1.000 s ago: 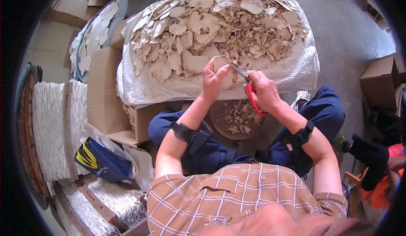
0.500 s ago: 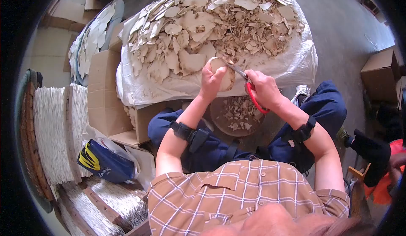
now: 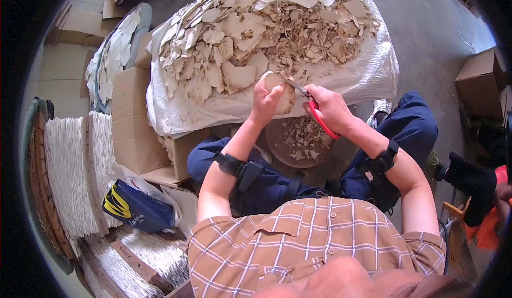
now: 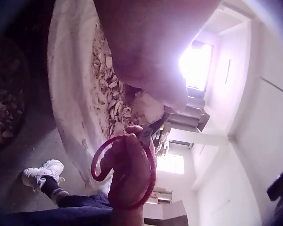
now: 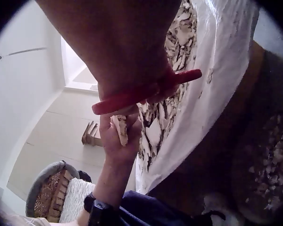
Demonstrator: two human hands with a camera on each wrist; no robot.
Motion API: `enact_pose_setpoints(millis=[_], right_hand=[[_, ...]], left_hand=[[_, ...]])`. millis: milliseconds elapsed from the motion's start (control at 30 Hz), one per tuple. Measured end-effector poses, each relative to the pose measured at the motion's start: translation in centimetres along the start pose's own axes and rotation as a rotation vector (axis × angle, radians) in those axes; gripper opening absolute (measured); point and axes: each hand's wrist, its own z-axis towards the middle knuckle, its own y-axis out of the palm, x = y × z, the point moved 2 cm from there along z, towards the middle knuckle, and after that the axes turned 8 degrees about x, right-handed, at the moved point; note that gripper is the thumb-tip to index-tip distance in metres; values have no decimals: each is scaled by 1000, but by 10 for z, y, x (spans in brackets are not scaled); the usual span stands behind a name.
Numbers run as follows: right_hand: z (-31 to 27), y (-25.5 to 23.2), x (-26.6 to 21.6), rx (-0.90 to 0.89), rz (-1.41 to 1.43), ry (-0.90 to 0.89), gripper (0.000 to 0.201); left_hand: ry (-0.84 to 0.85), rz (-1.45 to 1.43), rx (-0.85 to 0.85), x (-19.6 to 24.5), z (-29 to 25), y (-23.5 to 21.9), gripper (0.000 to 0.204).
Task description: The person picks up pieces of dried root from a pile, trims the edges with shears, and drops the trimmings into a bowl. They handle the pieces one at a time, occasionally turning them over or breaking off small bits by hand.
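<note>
In the head view my left hand (image 3: 265,101) grips a pale, flat, rounded piece (image 3: 286,101) with a browned edge, thumb on its face. My right hand (image 3: 332,110) holds scissors (image 3: 322,124) by their red handles, the metal blades at the piece's upper edge. The left wrist view shows the red handle loop (image 4: 153,174) around the right hand's fingers. From the right wrist, the same piece (image 5: 120,129) shows nearly edge-on in the left hand, past the red handles. Behind both hands lies a heap of similar pale pieces and brown-edged scraps (image 3: 314,44).
White sheeting (image 3: 373,82) lies under the heap. Below the hands, between the knees, stands a round brown basin (image 3: 274,151) with trimmings. Cardboard boxes (image 3: 128,122), a blue bag (image 3: 141,207) and stacked white sheets (image 3: 69,170) are at left. Another person's leg (image 3: 458,178) shows at right.
The scissors stay at the piece's edge while the right hand shifts slightly. The left hand keeps hold of the piece, which is turned a little. The head view has shifted slightly.
</note>
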Motion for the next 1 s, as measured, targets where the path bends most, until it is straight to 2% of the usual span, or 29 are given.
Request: enact_pose_setpoints(millis=[33,100,167,233,300,433,500,667,767,900,1000], right_hand=[[0,3,2,41,-9,-29,21],[-1,5,7,18,-21,-9,20],[0,3,11,-1,-36,15,18],[3,-3,11,27,-172,-87,16],[5,-4,12,32,-152,-119,17],[5,-11,3,31,-178,-138,22],[6,-15,0,25,-194,-132,22],[5,-7,8,69,-166,-156,19],[7,-4,9,63,-151,-136,20],[14,6,15,-17,-90,2,22],[18,10,15,-32,-97,38,22]], left_hand=[[2,0,1,1,1,-1,13],[-168,-95,8,-1,0,-2,16],[-173,-91,-23,-2,2,-5,17],[-177,-90,-48,-2,5,-8,18],[-196,-73,-126,1,7,-11,21],[-215,-76,-135,6,10,-12,24],[-154,-84,-151,9,11,-12,26],[-198,-70,-152,10,10,-12,22],[-274,-88,-106,8,11,-12,18],[-363,-151,-12,4,17,-10,16],[-394,-47,-46,7,19,-11,14]])
